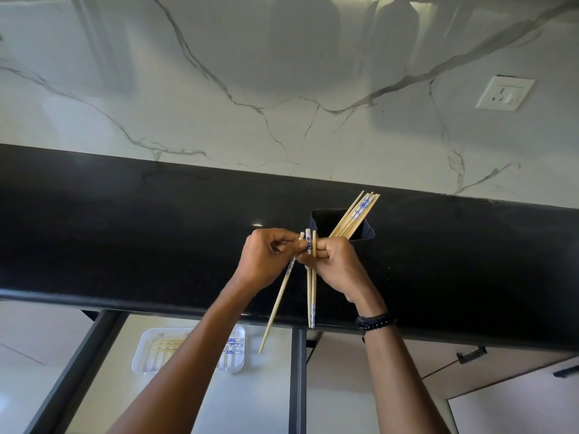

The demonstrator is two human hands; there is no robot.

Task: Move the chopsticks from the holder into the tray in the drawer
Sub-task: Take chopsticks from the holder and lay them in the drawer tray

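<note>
Head view. We noted both hands meeting above the black countertop (125, 230), just near-left of the holder (365, 234).

- The left hand (269, 256) was closed, pinching a single chopstick (277, 308) near its patterned top. Its long axis slanted near and left, with the tip hanging over the open drawer (250, 402).
- The right hand (336, 266) was closed in a grip round two chopsticks (311, 292), held almost upright with their lower ends at the counter's near edge.
- A leaning bundle (355, 214) stood in the holder, tilted far-right and touching neither hand.
- The tray (141, 355) lay in the drawer, below and near-left of both hands, partly hidden by the left forearm. Laid chopsticks (233, 343) in it ran left to right.

We judged the left hand nearer the tray. Its chopstick would need turning from slanted to roughly level, matching those already laid.
</note>
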